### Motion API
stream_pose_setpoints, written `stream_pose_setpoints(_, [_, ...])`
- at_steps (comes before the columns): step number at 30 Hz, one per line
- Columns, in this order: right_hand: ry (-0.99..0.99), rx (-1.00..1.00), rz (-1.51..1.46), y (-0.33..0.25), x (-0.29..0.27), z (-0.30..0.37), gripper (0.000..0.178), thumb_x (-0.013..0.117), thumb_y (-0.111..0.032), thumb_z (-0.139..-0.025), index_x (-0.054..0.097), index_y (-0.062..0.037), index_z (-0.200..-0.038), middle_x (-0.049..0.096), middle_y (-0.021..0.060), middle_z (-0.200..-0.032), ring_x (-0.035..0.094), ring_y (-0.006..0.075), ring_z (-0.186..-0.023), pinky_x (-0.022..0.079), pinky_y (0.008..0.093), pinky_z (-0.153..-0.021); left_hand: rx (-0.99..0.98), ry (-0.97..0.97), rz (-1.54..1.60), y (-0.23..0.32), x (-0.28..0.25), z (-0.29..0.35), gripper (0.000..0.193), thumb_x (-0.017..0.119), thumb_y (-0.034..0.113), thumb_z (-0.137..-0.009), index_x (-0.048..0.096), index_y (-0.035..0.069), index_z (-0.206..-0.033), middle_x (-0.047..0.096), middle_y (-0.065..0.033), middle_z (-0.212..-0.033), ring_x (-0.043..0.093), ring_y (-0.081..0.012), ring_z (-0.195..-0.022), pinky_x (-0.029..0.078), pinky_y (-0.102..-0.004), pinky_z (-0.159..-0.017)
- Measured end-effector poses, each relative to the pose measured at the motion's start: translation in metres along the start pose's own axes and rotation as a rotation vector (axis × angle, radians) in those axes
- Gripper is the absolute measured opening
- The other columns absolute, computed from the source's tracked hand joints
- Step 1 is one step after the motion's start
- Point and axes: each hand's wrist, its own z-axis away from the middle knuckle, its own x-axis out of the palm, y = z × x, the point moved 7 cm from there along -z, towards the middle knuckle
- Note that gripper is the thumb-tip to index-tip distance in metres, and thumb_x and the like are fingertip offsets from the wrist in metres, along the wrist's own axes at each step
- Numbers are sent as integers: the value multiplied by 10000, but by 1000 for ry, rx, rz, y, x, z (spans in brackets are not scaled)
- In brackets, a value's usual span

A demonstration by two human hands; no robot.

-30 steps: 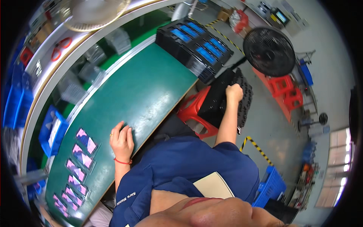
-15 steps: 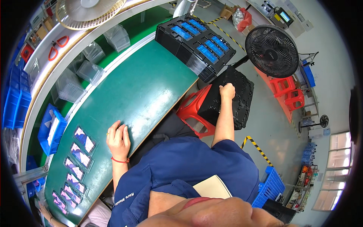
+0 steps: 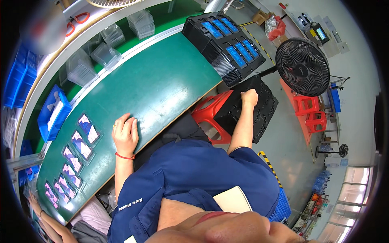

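Note:
My left hand (image 3: pixel 125 135) rests on the green tabletop (image 3: pixel 162 77) near its front edge, fingers loosely bent and slightly apart, with nothing in them. My right arm reaches out to the right, and my right hand (image 3: pixel 249 97) is closed in a fist over a black crate (image 3: pixel 263 115). Whatever its fingers hold, if anything, is hidden. The crate stands against a red plastic stool (image 3: pixel 211 109). Left of my left hand, several flat clear packs with purple and white pieces (image 3: pixel 82 144) lie in a slanting row.
Black crates with blue inserts (image 3: pixel 231 42) stand at the table's far end, beside a black fan (image 3: pixel 302 67). Clear plastic trays (image 3: pixel 81 69) and a blue bin (image 3: pixel 54 113) line the back. At lower left, another person's arm (image 3: pixel 52 222) reaches the table.
The view has shifted, moving the table and crates within the picture. Both hands keep nearly the same places. A blurred round shape has appeared at upper left. More of the other person's arm shows.

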Motion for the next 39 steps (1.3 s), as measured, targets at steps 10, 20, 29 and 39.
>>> stream_pose_setpoints(10, [-9, -49, 20, 6, 5, -12, 437, 812, -290, -679, 655, 1, -965, 655, 217, -1030, 637, 347, -983, 523, 426, -817, 14, -19, 17, 6, 3, -6, 69, 676, 34, -762, 639, 20, -818, 638, -105, -938, 612, -265, -826, 495, -351, -717])
stream_pose_setpoints(20, [-134, -442, 326, -53, -23, 29, 502, 646, -528, -775, 657, -63, -962, 666, 173, -960, 627, 386, -928, 493, 507, -760, 56, 47, -29, -10, 1, 20, 108, 655, 115, -741, 603, 40, -799, 626, -125, -940, 610, -279, -889, 494, -386, -758])
stream_pose_setpoints(29, [-1248, -1478, -493, -245, -60, 298, 218, 644, -39, -830, 609, 37, -1031, 637, 59, -898, 595, 107, -837, 478, 232, -766, -6, 306, -130, 13, -53, 27, 306, 709, 202, -750, 625, 38, -994, 557, -157, -1127, 557, -322, -1035, 464, -422, -879])
stream_pose_setpoints(39, [-1879, -1067, -448, -345, 26, 456, 533, 569, -234, -935, 394, 61, -1343, 581, 178, -1100, 622, 227, -883, 541, 312, -750, -901, 1128, -579, -84, -198, 172, 727, 531, 301, -924, 134, -13, -1446, 94, -285, -1473, 103, -440, -1366, 114, -526, -1099])
